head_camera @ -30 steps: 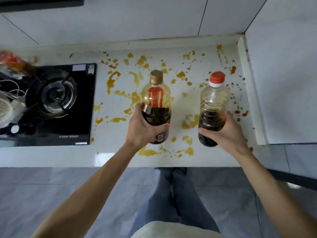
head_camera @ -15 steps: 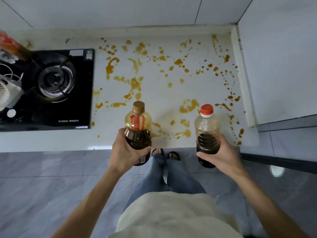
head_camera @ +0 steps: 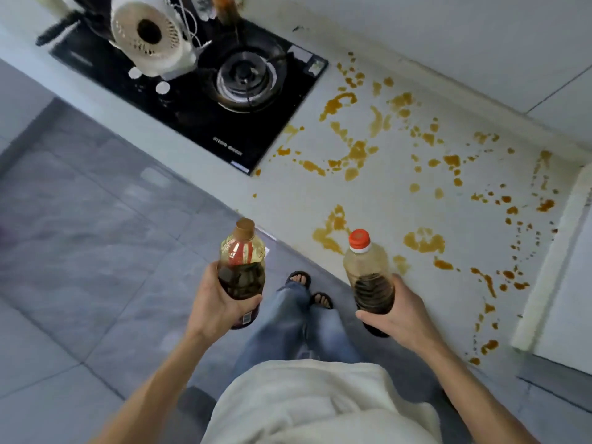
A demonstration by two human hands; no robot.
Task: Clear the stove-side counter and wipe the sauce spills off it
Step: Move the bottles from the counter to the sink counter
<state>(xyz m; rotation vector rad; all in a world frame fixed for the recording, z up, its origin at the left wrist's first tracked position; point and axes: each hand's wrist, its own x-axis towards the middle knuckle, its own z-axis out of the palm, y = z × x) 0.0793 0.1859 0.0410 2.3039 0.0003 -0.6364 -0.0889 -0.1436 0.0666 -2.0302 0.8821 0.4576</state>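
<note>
My left hand [head_camera: 215, 304] grips a brown-capped sauce bottle [head_camera: 242, 267] with a red label, held upright over the floor. My right hand [head_camera: 395, 310] grips a red-capped bottle [head_camera: 368, 270] of dark sauce, upright, near the counter's front edge. The white counter [head_camera: 400, 200] runs diagonally across the upper right. Orange-brown sauce spills [head_camera: 355, 152] are scattered all over it, with no bottles standing on it.
A black gas stove [head_camera: 246, 78] is set into the counter at the upper left, with a white round appliance [head_camera: 149, 36] lying on it. Grey floor tiles [head_camera: 96, 235] fill the left. My feet in sandals [head_camera: 307, 290] stand below the counter's edge.
Both bottles were lifted off the counter and drawn back toward my body. My view has swung left, so the counter now lies diagonally.
</note>
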